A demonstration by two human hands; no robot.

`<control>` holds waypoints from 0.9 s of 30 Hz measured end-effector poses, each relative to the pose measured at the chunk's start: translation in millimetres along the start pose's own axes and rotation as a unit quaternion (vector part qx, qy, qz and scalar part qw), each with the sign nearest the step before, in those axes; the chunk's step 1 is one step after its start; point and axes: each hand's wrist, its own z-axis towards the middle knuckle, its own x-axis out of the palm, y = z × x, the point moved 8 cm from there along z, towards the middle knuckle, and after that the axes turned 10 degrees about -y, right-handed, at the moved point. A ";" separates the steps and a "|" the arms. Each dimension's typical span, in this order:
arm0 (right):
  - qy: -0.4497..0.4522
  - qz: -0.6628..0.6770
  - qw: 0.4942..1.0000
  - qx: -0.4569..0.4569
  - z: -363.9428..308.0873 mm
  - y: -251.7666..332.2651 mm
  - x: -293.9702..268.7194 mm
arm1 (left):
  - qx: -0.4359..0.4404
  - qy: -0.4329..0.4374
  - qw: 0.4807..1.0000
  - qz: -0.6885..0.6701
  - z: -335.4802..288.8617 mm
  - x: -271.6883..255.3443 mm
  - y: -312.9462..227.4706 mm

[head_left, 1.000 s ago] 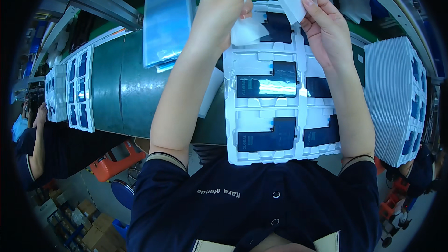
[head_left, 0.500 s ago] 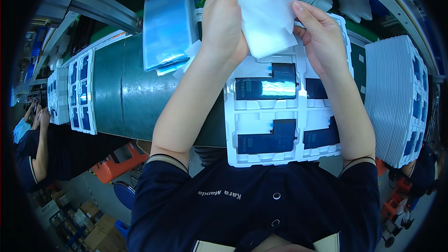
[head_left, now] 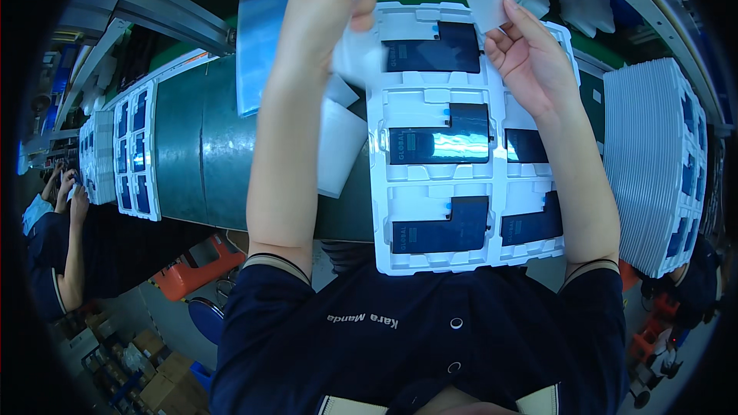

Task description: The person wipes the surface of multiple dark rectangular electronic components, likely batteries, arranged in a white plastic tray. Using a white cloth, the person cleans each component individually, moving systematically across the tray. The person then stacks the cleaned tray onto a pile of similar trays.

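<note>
My left hand [head_left: 327, 11], smeared by motion, is closed on a stack of thin white sheets [head_left: 357, 58] at the tray's far left corner. In my right hand [head_left: 534, 58] a single white sheet [head_left: 486, 6] is pinched between thumb and fingers; it curls up and away over the tray's far side. Below both hands lies a white moulded tray [head_left: 434, 173], its pockets holding flat, dark L-shaped batteries [head_left: 438, 146] with small blue tabs. My right forearm hides part of the right column. Loose white sheets [head_left: 342, 146] rest between my left forearm and the tray.
Blue clear plastic bags [head_left: 261, 46] lie beyond my left forearm on the green bench [head_left: 223, 131]. A tall stack of white trays [head_left: 642, 161] stands at the right. More filled trays [head_left: 137, 154] stand at the left, near another person's arms [head_left: 73, 238].
My hands have moved apart: the left went left with the stack, while the right keeps one sheet. The tray's far left battery now shows, and loose sheets lie beside the tray.
</note>
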 end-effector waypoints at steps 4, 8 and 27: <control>-0.068 -0.022 0.997 -0.018 8.8 6.8 -17.1 | 0.085 0.095 0.796 0.592 -33.5 20.9 -1.2; -0.047 -0.038 0.997 -0.050 14.1 12.4 -19.6 | 0.155 0.082 0.742 0.647 -42.9 33.1 -6.3; -0.128 -0.049 0.973 -0.186 24.4 30.5 -25.6 | 0.138 0.065 0.786 0.599 -32.6 31.8 0.3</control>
